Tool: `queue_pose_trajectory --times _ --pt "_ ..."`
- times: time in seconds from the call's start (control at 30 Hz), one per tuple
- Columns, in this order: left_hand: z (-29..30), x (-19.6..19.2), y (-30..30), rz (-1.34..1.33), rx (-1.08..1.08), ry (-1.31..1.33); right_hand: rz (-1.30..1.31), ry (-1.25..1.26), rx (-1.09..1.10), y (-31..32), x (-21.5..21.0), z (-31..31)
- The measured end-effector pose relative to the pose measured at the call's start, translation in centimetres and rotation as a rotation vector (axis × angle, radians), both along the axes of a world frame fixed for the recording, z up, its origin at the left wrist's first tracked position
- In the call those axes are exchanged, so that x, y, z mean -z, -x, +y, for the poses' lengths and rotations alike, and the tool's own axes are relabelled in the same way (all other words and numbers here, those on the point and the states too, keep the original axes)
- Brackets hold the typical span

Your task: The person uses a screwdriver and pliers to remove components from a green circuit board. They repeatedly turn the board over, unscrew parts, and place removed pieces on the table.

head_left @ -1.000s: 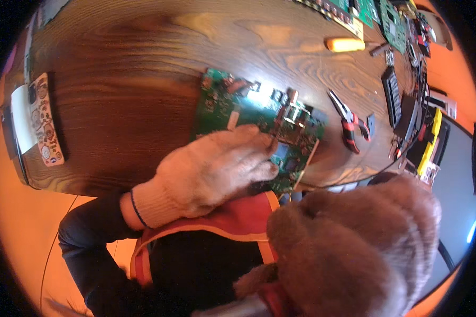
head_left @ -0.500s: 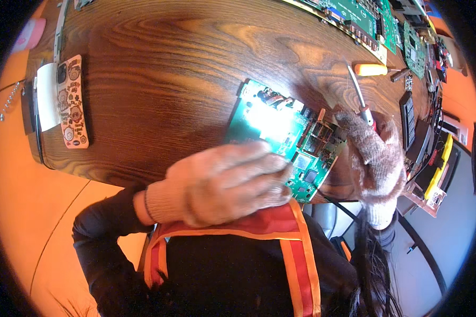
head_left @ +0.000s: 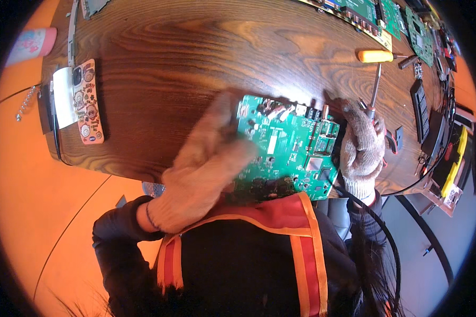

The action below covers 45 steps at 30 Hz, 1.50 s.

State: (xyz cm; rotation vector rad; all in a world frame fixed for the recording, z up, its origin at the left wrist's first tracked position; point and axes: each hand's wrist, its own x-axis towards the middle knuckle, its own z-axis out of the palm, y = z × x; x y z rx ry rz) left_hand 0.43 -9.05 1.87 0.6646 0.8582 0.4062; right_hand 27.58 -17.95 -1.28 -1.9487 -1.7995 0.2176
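A green circuit board [head_left: 280, 150] is tilted up in front of me, with connectors along its far edge and chips at its right. My left hand [head_left: 201, 164], gloved and partly blurred, is closed on the board's left edge, thumb over its face. Beside the board's right edge is my gloved right hand [head_left: 362, 150], fingers wrapped around a red-handled tool with a long metal shaft [head_left: 376, 90] pointing away from me. Most of its handle is hidden, so I cannot tell its exact kind.
A yellow-handled screwdriver [head_left: 375, 56] lies beyond my right hand. More circuit boards [head_left: 362, 13] are piled at the far right. A black cable [head_left: 373, 211] runs down past my right arm. On the left lie a patterned phone case [head_left: 91, 103] and white paper [head_left: 64, 98].
My left hand has shifted from the board's near side to its left edge. The board has tilted up and lost its bright glare. The right hand's tool now points straighter away.
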Motion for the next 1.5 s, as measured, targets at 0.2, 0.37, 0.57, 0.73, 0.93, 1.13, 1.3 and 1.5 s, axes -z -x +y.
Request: queue_pose_trajectory --times 0.2,0.37,0.57,0.73,0.93,1.13,1.3,1.5 --pt "-0.4 0.5 -2.0 0.115 0.204 0.163 0.111 -0.029 -0.029 -0.3 0.3 0.4" --pt "-0.7 0.1 -3.1 0.163 0.075 0.157 0.346 -0.151 0.100 -1.5 -1.4 0.9" --pt "-0.5 1.4 -3.0 -0.040 0.007 0.068 0.030 -0.003 -0.157 -1.1 -7.1 -0.4" --pt "2.0 2.2 -1.6 0.325 0.386 -1.590 -0.352 0.108 -0.231 -0.1 -9.1 -0.4" --pt "2.9 2.3 -1.7 -0.131 0.111 -0.091 -0.405 0.206 -0.247 0.7 -9.8 0.4" --pt "3.1 1.1 -2.5 -0.090 0.039 0.157 -0.463 0.206 -0.298 1.1 -9.6 2.0" --pt "2.8 0.9 -2.5 0.092 0.120 -0.233 -0.424 0.131 -0.279 1.6 -9.4 2.5" --pt "3.0 1.3 -2.1 0.318 0.340 -1.522 -0.655 0.209 -0.331 1.5 -12.7 2.9"
